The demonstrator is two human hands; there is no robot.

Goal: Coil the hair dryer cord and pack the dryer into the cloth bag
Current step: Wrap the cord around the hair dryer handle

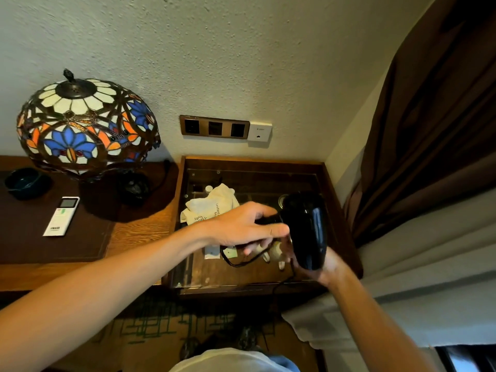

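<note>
A glossy black hair dryer [306, 226] is held above the glass-topped side table [268, 165]. My right hand [326, 267] grips it from below, mostly hidden by the dryer body. My left hand [241, 226] closes on the dryer's handle end, where the black cord [236, 261] leaves. The cord loops under my left hand and trails down past the table's front edge. A crumpled cream cloth bag [209, 204] with printed text lies on the glass behind my left hand.
A stained-glass lamp [86, 124] stands on the wooden desk [139, 226] at left, with a white remote [61, 216] and a dark ashtray [25, 183]. Wall sockets [214, 127] sit above the table. A brown curtain [429, 130] hangs right, beside white bedding [429, 304].
</note>
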